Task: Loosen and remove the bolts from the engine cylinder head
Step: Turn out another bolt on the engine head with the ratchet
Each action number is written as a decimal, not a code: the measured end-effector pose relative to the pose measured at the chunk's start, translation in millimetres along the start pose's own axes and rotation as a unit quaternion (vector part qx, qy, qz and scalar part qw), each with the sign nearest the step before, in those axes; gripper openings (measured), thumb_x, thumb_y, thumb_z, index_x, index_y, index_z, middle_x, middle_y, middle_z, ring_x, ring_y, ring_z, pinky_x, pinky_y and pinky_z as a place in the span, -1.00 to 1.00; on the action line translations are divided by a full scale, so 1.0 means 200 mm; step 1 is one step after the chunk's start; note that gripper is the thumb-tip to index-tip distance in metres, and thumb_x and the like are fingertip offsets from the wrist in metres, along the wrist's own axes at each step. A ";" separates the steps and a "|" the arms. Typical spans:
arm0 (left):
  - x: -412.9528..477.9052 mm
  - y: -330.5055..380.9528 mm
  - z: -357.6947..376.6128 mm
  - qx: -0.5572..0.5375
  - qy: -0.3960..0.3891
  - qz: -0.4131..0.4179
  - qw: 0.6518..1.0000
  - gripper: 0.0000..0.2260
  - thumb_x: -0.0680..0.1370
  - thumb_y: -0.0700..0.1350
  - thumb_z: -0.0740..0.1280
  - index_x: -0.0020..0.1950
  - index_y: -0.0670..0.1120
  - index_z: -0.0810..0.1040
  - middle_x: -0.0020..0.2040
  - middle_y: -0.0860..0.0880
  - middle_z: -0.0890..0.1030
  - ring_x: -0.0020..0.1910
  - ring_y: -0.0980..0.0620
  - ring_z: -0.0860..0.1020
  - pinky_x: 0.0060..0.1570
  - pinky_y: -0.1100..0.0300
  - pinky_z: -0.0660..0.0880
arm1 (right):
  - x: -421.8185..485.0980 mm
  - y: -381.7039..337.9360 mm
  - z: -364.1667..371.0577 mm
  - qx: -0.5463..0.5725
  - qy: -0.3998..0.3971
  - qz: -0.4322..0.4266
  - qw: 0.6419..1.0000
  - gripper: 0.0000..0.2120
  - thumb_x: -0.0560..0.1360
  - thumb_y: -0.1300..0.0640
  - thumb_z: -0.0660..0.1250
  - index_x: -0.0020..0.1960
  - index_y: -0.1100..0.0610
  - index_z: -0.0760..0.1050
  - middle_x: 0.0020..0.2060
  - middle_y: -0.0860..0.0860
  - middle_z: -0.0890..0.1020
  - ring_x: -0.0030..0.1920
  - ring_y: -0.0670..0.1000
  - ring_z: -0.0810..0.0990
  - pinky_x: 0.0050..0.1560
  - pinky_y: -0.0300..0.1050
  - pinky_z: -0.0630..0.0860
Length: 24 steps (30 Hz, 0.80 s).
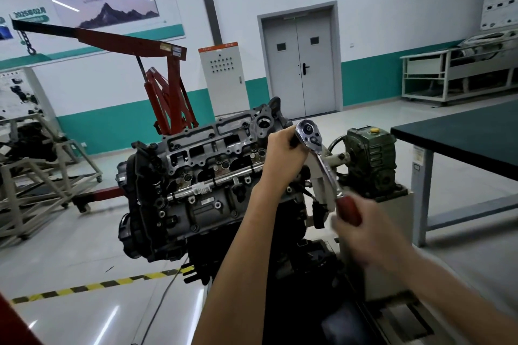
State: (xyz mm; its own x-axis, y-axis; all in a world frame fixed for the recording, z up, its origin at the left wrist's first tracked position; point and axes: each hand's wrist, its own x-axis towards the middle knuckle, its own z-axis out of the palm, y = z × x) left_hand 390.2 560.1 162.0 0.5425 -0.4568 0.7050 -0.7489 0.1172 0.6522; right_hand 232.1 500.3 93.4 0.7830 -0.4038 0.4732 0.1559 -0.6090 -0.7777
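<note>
- A white tubular metal stand (42,176) sits at the far left on castors on the glossy grey floor.
- A red steel engine hoist (168,87) stands behind it, its long boom reaching left and ending in a dark chain and hook.
- A strip of yellow-and-black hazard tape (98,286) crosses the floor in front.
- The engine cylinder head (213,148) is in the middle of the view, atop the dark engine block and tilted toward the camera. It is rough grey cast metal, open on top, with rectangular cavities and many small round holes. A bright, smooth tube runs along its front.
- The left hand (283,157) is at the right end of the cylinder head, fingers curled tightly round the dark part just under the head of the ratchet wrench (319,159).
- The wrench has a polished chrome, rounded head and a slim shaft slanting down to the right into a glossy red handle.
- The right hand (361,232), blurred, grips that red handle.
- Just behind is a ribbed, dull green cast gearbox (372,159) with a yellow cap.
- At the far right, a flat, matte dark green tabletop (462,134) rests on a grey frame.
</note>
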 end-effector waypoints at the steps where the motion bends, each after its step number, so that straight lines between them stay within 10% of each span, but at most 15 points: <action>1: 0.00 0.01 0.00 0.002 0.000 0.000 1.000 -0.87 0.46 -0.36 0.32 -0.28 -0.37 0.50 -0.39 -0.29 0.48 -0.39 0.06 0.30 -0.39 0.19 0.24 | 0.04 0.00 -0.11 -0.058 -0.024 -0.023 0.998 -0.74 0.43 0.27 0.36 -0.32 -0.01 0.40 -0.54 -0.06 0.44 -0.55 -0.16 0.41 -0.52 -0.37 0.33; 5: -0.02 -0.01 -0.01 -0.024 0.025 -0.009 0.999 -0.79 0.45 -0.37 0.29 -0.38 -0.23 0.44 -0.45 -0.10 0.40 -0.42 0.05 0.25 -0.41 0.19 0.19 | 0.14 0.00 -0.27 -0.183 -0.027 -0.083 0.979 -0.70 0.41 0.28 0.39 -0.28 -0.06 0.37 -0.49 0.00 0.46 -0.49 -0.09 0.43 -0.45 -0.37 0.34; 14: -0.03 -0.02 -0.01 -0.040 0.026 0.000 0.999 -0.67 0.48 -0.34 0.35 -0.42 -0.11 0.35 -0.46 0.05 0.30 -0.39 0.10 0.20 -0.39 0.18 0.17 | -0.08 -0.15 0.44 0.188 0.105 0.050 0.975 -0.76 0.43 0.26 0.32 -0.34 0.08 0.33 -0.57 -0.05 0.37 -0.60 -0.08 0.35 -0.61 -0.20 0.38; 20: 0.00 0.02 -0.03 0.017 -0.008 0.007 1.000 -0.74 0.45 -0.35 0.35 -0.43 -0.29 0.40 -0.47 -0.23 0.39 -0.41 0.05 0.27 -0.40 0.18 0.21 | 0.04 0.00 -0.10 -0.072 -0.045 -0.031 0.996 -0.81 0.41 0.31 0.36 -0.27 0.09 0.43 -0.50 -0.03 0.46 -0.54 -0.16 0.40 -0.50 -0.31 0.36; 24: 0.01 0.04 -0.02 0.046 -0.004 0.019 0.999 -0.65 0.39 -0.42 0.27 -0.49 -0.08 0.30 -0.50 -0.03 0.35 -0.44 0.10 0.22 -0.44 0.26 0.16 | 0.19 -0.02 -0.36 -0.214 -0.057 -0.098 0.970 -0.69 0.40 0.30 0.40 -0.27 -0.06 0.38 -0.48 -0.08 0.47 -0.41 -0.19 0.49 -0.38 -0.46 0.36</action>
State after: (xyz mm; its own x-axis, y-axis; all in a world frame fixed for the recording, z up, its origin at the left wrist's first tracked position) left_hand 386.6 564.3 170.0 0.5092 -0.4611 0.7267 -0.8016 0.0533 0.5955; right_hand 217.9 438.3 144.4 0.8293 -0.1886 0.5260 0.0630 -0.9037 -0.4234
